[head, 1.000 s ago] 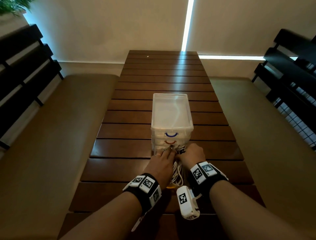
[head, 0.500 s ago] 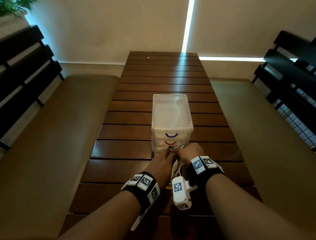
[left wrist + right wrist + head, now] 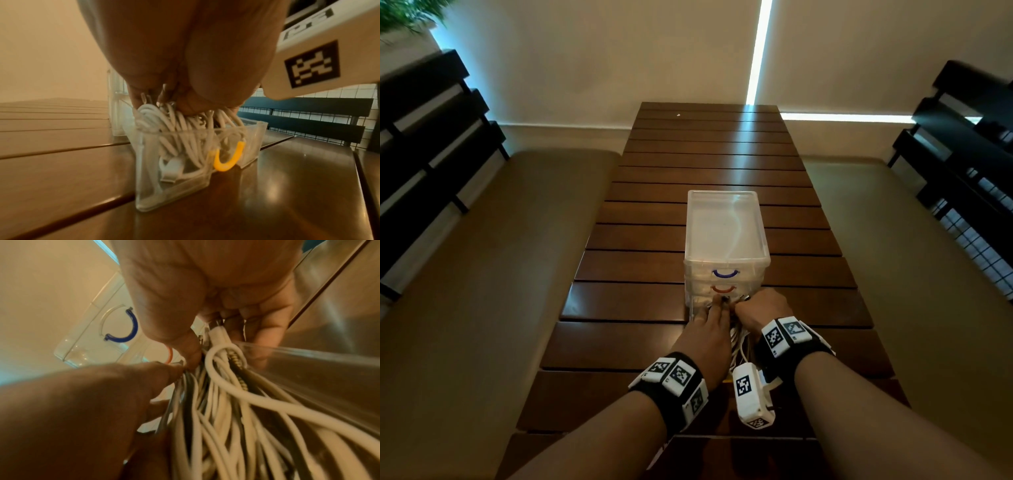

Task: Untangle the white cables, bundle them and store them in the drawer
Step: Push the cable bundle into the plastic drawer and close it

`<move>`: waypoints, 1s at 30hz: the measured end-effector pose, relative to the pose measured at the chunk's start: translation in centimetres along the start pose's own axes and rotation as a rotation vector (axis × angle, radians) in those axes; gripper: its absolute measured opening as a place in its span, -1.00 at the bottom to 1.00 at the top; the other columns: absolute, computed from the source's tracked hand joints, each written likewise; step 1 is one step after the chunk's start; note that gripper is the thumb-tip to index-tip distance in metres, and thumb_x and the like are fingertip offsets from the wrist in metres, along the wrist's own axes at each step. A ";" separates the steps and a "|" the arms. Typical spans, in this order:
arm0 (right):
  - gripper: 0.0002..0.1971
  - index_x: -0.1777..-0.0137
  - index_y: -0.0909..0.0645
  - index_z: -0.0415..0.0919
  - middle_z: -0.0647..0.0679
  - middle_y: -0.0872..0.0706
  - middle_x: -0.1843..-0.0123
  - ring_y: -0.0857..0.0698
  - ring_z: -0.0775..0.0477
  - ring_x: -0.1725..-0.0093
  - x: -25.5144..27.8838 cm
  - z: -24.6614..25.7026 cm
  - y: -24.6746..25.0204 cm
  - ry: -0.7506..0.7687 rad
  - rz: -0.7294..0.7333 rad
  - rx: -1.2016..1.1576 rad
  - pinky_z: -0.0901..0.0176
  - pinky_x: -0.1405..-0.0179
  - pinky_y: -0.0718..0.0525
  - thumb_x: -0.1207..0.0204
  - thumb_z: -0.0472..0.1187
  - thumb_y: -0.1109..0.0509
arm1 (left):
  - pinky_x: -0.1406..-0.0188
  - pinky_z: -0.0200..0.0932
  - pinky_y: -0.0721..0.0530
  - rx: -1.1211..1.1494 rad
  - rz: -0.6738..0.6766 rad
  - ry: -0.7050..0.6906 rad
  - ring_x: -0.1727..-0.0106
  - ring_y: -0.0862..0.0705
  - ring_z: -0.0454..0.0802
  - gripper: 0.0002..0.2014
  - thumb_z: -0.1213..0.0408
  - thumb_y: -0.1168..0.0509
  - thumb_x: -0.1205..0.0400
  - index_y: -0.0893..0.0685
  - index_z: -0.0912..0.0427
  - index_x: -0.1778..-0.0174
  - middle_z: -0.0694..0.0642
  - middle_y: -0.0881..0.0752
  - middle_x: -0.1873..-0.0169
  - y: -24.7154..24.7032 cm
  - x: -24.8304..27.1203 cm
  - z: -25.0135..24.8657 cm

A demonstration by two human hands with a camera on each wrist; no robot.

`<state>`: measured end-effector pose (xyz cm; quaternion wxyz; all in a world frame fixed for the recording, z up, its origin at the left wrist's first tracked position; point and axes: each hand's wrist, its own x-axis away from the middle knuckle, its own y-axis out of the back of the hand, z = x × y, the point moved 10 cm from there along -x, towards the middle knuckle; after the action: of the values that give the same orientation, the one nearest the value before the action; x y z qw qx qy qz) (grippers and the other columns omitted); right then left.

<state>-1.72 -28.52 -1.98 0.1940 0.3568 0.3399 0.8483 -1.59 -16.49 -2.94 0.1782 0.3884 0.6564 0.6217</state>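
A bundle of white cables [image 3: 180, 129] lies in a clear pulled-out drawer [image 3: 174, 194] with a yellow handle [image 3: 226, 159], at the foot of a clear drawer unit [image 3: 726, 226]. My left hand [image 3: 714, 308] reaches down into the drawer and grips the top of the cable loops [image 3: 226, 418]. My right hand [image 3: 748, 301] sits beside it, thumb and fingers pinching the far end of the bundle by a white connector [image 3: 218, 335]. In the head view the hands hide most of the drawer; only a strip of cable [image 3: 736, 339] shows between them.
The unit stands mid-way along a dark slatted wooden table [image 3: 654, 212]. Its upper drawers, with a blue handle [image 3: 725, 274] and an orange handle [image 3: 724, 289], are closed. Padded benches [image 3: 500, 274] with dark slatted backs flank the table; a wall lies beyond.
Both hands stay at the pulled-out drawer. The right wrist has turned inward and shifted a little left, and the hands have closed together over the cables.
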 end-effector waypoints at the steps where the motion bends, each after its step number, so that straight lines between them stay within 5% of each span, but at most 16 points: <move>1: -0.73 0.08 -0.72 -0.22 -0.16 -0.77 0.04 -0.74 -0.16 0.13 -0.1 -0.1 -0.1 0.003 0.009 -0.009 0.20 0.26 -0.63 -0.42 0.00 -0.48 | -0.63 0.08 -0.16 0.005 0.005 0.004 -0.64 -0.10 0.31 -0.31 0.13 0.01 -0.76 0.22 0.31 -0.67 0.33 0.19 -0.67 -0.1 0.0 0.1; 6: -0.78 0.26 -0.68 -0.19 -0.15 -0.78 0.21 -0.76 -0.13 0.30 -0.6 -0.3 -0.2 0.028 0.026 -0.038 0.23 0.42 -0.66 -0.40 -0.03 -0.50 | -0.60 0.04 -0.18 0.031 0.031 0.010 -0.63 -0.15 0.26 -0.30 0.09 -0.03 -0.76 0.20 0.29 -0.68 0.31 0.22 -0.67 0.1 0.2 0.0; 9: -0.72 0.20 -0.71 -0.21 -0.13 -0.77 0.20 -0.73 -0.09 0.34 -0.6 -0.4 -0.2 0.014 0.021 -0.058 0.27 0.51 -0.56 -0.35 0.02 -0.56 | -0.60 0.00 -0.18 0.070 0.031 0.032 -0.63 -0.17 0.23 -0.33 0.15 -0.04 -0.74 0.14 0.27 -0.69 0.30 0.09 -0.68 0.5 0.4 0.2; 17: -0.80 0.22 -0.68 -0.16 -0.14 -0.79 0.16 -0.73 -0.12 0.32 -0.8 -0.2 -0.5 0.019 0.053 -0.017 0.23 0.47 -0.58 -0.36 -0.01 -0.48 | -0.49 0.03 -0.40 0.130 0.067 0.080 -0.53 -0.34 0.23 -0.34 0.20 -0.17 -0.65 -0.06 0.28 -0.64 0.30 -0.34 -0.56 1.4 -0.1 0.6; 23: -0.78 0.20 -0.72 -0.17 -0.14 -0.80 0.19 -0.76 -0.14 0.26 -0.8 -0.5 -0.3 0.012 0.068 -0.104 0.20 0.41 -0.65 -0.34 -0.03 -0.57 | -0.41 0.06 -0.47 0.107 0.028 0.082 -0.49 -0.38 0.25 -0.35 0.20 -0.17 -0.64 -0.11 0.25 -0.63 0.28 -0.42 -0.51 1.5 -0.6 0.8; 27: -0.69 0.03 -0.71 -0.16 -0.16 -0.81 0.12 -0.81 -0.20 0.14 -0.3 -0.9 -0.8 -0.030 0.204 -0.327 -0.11 0.13 -0.83 -0.38 0.04 -0.59 | -0.54 0.16 -0.32 0.076 0.007 0.079 -0.64 -0.12 0.28 -0.29 0.14 -0.26 -0.61 -0.12 0.17 -0.64 0.24 -0.25 -0.62 0.8 -0.4 1.2; 30: -0.82 0.09 -0.70 -0.11 -0.17 -0.80 0.09 -0.79 -0.24 0.13 -0.5 -1.1 -0.3 -0.045 0.134 -0.324 -0.19 0.07 -0.81 -0.43 -0.03 -0.50 | -0.56 0.21 -0.20 0.118 -0.012 0.084 -0.68 0.10 0.27 -0.17 0.01 -0.34 -0.56 -0.04 0.10 -0.67 0.18 -0.02 -0.68 0.5 -0.1 1.1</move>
<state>-2.19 -29.11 -3.03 0.1993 0.3615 0.1700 0.8948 -0.62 -15.91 -2.70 0.1310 0.3678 0.7010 0.5967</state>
